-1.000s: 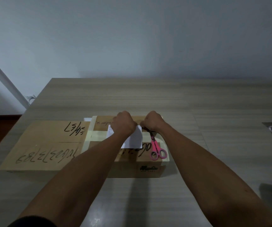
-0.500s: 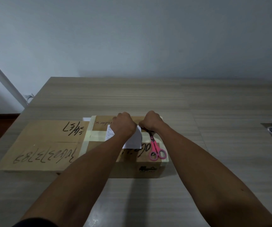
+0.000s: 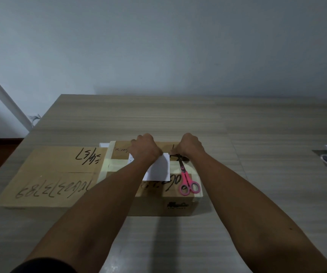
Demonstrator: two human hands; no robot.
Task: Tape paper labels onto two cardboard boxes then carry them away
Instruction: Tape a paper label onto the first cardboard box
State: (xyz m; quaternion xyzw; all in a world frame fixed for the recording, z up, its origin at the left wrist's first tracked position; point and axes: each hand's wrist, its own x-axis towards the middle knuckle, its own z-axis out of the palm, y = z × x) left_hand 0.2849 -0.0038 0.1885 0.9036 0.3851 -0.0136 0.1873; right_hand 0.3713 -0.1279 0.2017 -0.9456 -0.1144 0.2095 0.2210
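Paper label (image 3: 158,170) under left hand (image 3: 146,149)

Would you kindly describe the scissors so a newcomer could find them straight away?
Start at the wooden table, then the taller cardboard box under both hands. The scissors lie on its top, right of the white paper label; their pink handles are the scene's only bright colour.

Bare forearms, dark sleeve (image 3: 46,266) on left arm

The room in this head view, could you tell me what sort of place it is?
Probably a plain office or packing room: a long wooden table against a bare wall, with hand-marked cardboard boxes and pink scissors.
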